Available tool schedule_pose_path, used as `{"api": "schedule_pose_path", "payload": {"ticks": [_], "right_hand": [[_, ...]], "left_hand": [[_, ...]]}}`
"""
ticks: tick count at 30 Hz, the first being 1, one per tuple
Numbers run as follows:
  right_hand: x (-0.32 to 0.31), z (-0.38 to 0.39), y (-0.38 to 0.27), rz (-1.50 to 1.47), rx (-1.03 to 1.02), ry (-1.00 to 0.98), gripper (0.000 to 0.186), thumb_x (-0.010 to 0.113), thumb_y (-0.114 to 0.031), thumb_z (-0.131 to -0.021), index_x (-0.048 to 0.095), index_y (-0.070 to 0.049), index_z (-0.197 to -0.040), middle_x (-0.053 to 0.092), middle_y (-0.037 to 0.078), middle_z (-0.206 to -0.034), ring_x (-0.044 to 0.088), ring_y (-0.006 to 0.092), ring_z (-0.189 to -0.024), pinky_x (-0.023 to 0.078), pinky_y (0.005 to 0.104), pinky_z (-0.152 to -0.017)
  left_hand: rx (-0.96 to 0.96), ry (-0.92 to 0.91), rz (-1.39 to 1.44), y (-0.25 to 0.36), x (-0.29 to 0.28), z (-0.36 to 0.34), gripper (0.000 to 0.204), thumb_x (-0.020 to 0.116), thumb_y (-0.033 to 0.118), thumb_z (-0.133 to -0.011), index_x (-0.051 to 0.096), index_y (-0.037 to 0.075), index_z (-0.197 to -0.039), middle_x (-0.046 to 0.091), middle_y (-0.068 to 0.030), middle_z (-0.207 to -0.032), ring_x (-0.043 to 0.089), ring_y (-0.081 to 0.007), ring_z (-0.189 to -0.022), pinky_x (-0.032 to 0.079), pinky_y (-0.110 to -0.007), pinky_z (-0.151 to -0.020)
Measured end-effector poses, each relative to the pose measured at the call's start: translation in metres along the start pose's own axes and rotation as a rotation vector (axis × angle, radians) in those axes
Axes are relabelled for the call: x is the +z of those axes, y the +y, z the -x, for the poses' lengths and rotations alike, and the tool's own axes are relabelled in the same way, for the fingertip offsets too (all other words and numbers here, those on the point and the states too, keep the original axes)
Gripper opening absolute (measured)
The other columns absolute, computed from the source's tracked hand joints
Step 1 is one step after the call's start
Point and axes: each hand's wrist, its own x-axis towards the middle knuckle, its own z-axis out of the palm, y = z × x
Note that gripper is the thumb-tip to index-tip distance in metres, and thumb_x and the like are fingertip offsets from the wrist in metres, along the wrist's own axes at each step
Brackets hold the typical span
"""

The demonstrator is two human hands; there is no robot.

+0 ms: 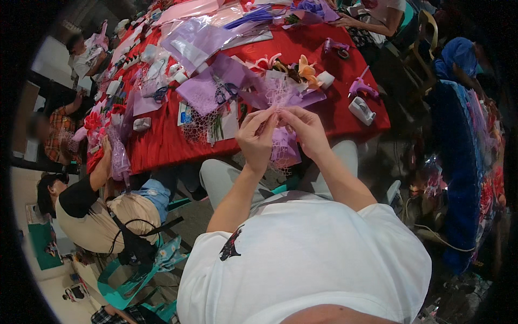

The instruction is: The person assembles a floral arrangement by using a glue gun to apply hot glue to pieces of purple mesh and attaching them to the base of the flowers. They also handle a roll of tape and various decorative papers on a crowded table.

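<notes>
While the left hand [258,134] and right hand [307,131] meet, each grip is pinched closed on the gathered waist of a lilac mesh-and-paper wrap [279,93]; long axis fore-aft across the red-clothed counter's [345,73] near edge, hands equally near.

bunched pink mesh [278,92] with purple paper [292,147]

Extends left forearm [237,197] and right forearm [341,173] beyond white shirt [310,259], angled inward. Pinches with left hand [256,134] and right hand [306,129], thumb to forefinger, fingertips close together, centred ahead of shirt. Curls other fingers. Spreads bent knees [345,152], also beyond shirt.
</notes>
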Motion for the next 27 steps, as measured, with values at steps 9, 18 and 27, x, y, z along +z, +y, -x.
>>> {"api": "schedule_pose_path", "payload": {"ticks": [9,18,27], "right_hand": [[-0.009,0.0,-0.005,0.114,-0.028,0.097,0.019,0.067,-0.017,-0.088,0.07,0.0,-0.096,0.066,0.001,-0.081,0.056,0.0064,-0.073,0.044,0.0224,-0.064],[-0.15,0.02,-0.031,0.803,-0.255,0.471,0.016,0.065,-0.014,-0.082,0.072,-0.008,-0.095,0.068,0.013,-0.095,0.065,0.026,-0.089,0.05,0.0347,-0.08],[-0.314,-0.011,-0.073,1.352,-0.231,0.724,0.014,0.064,-0.012,-0.082,0.071,-0.008,-0.092,0.067,0.012,-0.094,0.066,0.0251,-0.087,0.052,0.0353,-0.075]], "left_hand": [[-0.018,-0.086,-0.05,-0.015,0.01,0.007,0.01,0.07,0.0,-0.081,0.068,0.0,-0.091,0.068,-0.0083,-0.087,0.062,-0.0116,-0.078,0.049,-0.024,-0.071],[-0.105,-0.077,0.097,0.007,-0.005,-0.023,0.009,0.063,-0.005,-0.086,0.064,-0.003,-0.094,0.067,-0.0089,-0.089,0.061,-0.0115,-0.077,0.05,-0.025,-0.074],[-0.18,0.016,-0.017,0.013,-0.026,-0.061,0.008,0.063,-0.007,-0.085,0.061,-0.003,-0.092,0.064,-0.0089,-0.088,0.062,-0.0127,-0.074,0.055,-0.028,-0.068]]}}
